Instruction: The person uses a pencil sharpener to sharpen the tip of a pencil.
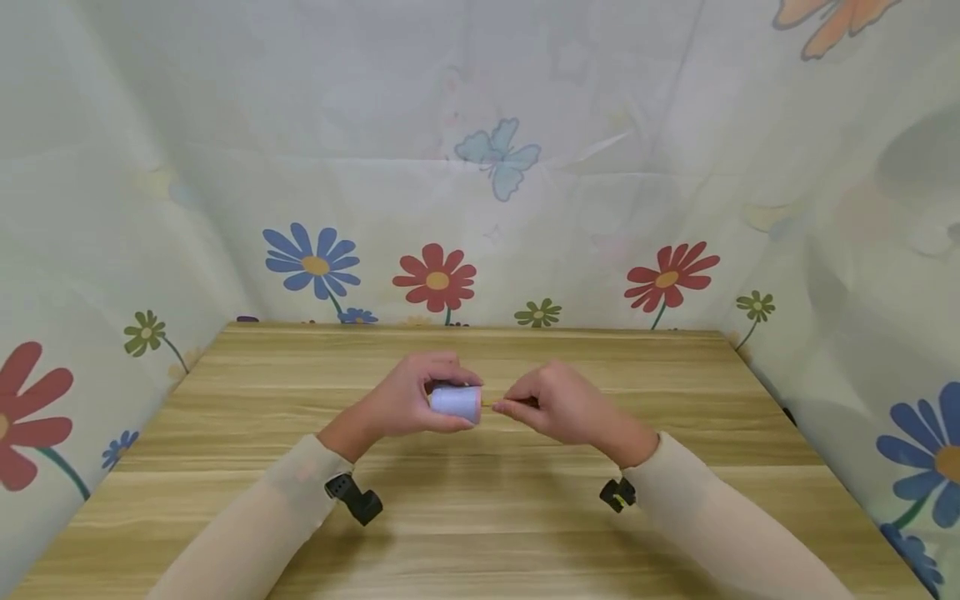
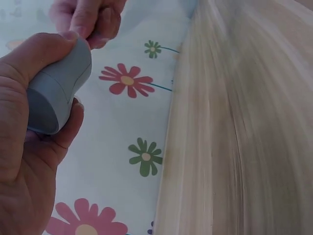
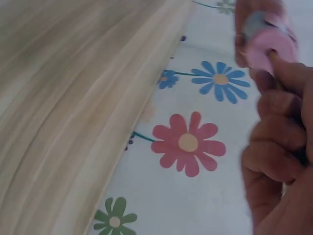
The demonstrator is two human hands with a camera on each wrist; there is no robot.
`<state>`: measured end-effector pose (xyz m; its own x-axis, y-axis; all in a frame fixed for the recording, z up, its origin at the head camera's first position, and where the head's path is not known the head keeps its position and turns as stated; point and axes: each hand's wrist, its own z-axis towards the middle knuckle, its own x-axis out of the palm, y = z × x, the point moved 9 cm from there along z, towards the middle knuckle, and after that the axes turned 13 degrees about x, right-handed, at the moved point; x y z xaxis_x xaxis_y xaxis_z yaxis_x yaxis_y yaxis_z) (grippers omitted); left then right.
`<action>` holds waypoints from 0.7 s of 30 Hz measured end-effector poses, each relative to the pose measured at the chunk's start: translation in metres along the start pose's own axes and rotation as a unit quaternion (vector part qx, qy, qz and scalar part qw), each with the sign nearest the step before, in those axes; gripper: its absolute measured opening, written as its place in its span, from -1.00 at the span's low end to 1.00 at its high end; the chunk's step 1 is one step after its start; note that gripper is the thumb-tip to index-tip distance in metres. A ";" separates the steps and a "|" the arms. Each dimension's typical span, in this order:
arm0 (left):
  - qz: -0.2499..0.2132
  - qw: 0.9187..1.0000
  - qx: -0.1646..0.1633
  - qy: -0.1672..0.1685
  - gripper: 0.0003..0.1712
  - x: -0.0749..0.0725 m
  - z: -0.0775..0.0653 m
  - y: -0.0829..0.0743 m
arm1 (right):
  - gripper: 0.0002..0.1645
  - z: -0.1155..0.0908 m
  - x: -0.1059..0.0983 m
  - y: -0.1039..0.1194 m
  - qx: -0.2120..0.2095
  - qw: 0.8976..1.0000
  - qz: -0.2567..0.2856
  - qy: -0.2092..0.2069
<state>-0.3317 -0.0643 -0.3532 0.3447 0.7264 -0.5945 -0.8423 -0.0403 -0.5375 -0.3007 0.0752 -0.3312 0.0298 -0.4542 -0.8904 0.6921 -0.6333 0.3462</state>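
A small pale blue-grey pencil sharpener (image 1: 454, 403) with a rounded body lies sideways in my left hand (image 1: 401, 402), gripped between thumb and fingers above the table. In the right wrist view its pink end (image 3: 264, 47) shows a central hole. My right hand (image 1: 566, 406) pinches a thin yellow-brown pencil (image 1: 487, 404) between thumb and index finger, the other fingers curled. The pencil runs into the pink end; its tip is hidden inside. The left wrist view shows the sharpener's smooth outer body (image 2: 63, 78), with the right hand (image 2: 95, 22) just beyond.
Both hands are over a wood-grain table (image 1: 480, 525). Its far edge meets a white cloth backdrop (image 1: 360, 200) printed with flowers and butterflies, which also covers both sides. Black straps with small devices (image 1: 354, 497) hang at both wrists.
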 end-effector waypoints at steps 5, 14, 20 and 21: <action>0.002 1.000 0.026 0.001 -0.52 0.005 0.000 -0.004 | -0.64 0.005 0.016 -0.028 0.183 0.954 0.176 0.160; 0.016 1.000 0.007 -0.002 -0.49 0.005 -0.003 0.008 | -0.81 0.006 0.012 -0.032 0.154 0.977 0.117 0.094; 0.000 1.000 -0.012 -0.021 -0.50 -0.001 -0.003 0.013 | -0.83 -0.005 -0.006 -0.001 -0.048 0.989 -0.094 -0.100; -0.002 1.000 -0.013 -0.023 -0.50 -0.001 -0.004 0.014 | -0.83 -0.008 -0.007 0.002 -0.072 0.983 -0.118 -0.124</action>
<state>-0.3424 -0.0682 -0.3621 0.3278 0.7575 -0.5646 -0.8296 -0.0551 -0.5556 -0.2935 0.0816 -0.3265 -0.3090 -0.4553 -0.8350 0.7538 -0.6526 0.0768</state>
